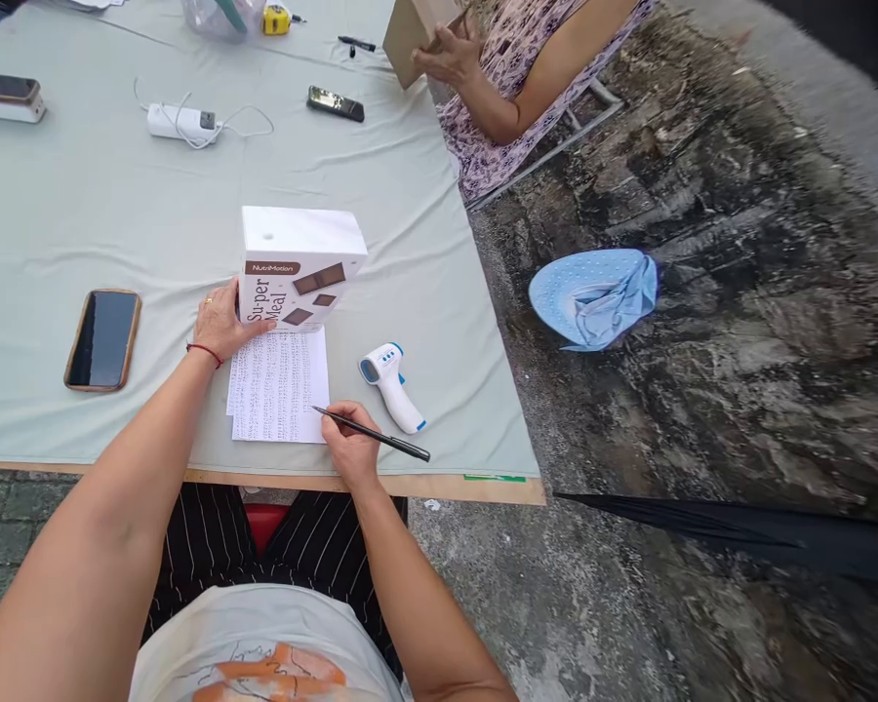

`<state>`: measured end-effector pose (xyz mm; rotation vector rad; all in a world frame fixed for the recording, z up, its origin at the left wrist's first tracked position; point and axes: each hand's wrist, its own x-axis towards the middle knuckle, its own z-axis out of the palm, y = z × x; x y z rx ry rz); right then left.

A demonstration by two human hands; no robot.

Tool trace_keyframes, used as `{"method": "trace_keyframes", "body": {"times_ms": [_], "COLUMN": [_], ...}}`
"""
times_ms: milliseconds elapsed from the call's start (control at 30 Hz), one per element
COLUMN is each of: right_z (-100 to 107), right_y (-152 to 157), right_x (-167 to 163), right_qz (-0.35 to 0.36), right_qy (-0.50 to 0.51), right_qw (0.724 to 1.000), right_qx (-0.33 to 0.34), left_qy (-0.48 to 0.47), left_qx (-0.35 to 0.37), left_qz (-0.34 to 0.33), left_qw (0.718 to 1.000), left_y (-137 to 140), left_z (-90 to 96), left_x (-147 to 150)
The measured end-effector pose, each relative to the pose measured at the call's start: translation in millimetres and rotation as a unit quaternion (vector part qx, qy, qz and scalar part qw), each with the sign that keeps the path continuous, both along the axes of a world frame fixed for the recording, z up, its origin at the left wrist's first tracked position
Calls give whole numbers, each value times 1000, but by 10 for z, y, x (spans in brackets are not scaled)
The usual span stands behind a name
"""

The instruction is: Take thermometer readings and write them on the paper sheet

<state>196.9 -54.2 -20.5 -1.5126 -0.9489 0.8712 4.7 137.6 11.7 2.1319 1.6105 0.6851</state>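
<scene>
A white box printed "NutriMotion Su-per Meal" stands upright on the cloth, across the far end of some paper sheets. My left hand grips its lower left edge, thumb at the front and the other fingers partly hidden. Between the fingers of my right hand is a black pen, its tip over the right edge of the sheets, which are filled with rows of small writing. Just right of that hand lies a white and blue infrared thermometer.
A phone lies left of the box. Farther back are a white device with a cable, a dark phone-like device and a yellow tape measure. Another person's hand holds a cardboard piece. A blue hat lies on the ground.
</scene>
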Motion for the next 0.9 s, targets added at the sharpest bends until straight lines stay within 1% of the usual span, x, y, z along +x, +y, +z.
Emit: {"method": "trace_keyframes", "body": {"times_ms": [100, 367, 733, 900], "right_z": [7, 19, 50, 65], "right_y": [23, 11, 17, 20], "right_x": [-22, -45, -35, -33], "right_qz": [-10, 37, 56, 57], "right_qy": [-19, -78, -108, -107], "right_qw": [1000, 996, 993, 993], "right_qx": [-5, 3, 4, -2], "left_qy": [2, -3, -7, -10], "left_qx": [-1, 0, 0, -1], "left_qz": [5, 6, 9, 11], "left_qw": [1000, 1000, 1000, 1000], "left_y": [1, -2, -1, 0], "left_z": [1, 5, 1, 3], "left_x": [3, 17, 25, 24]}}
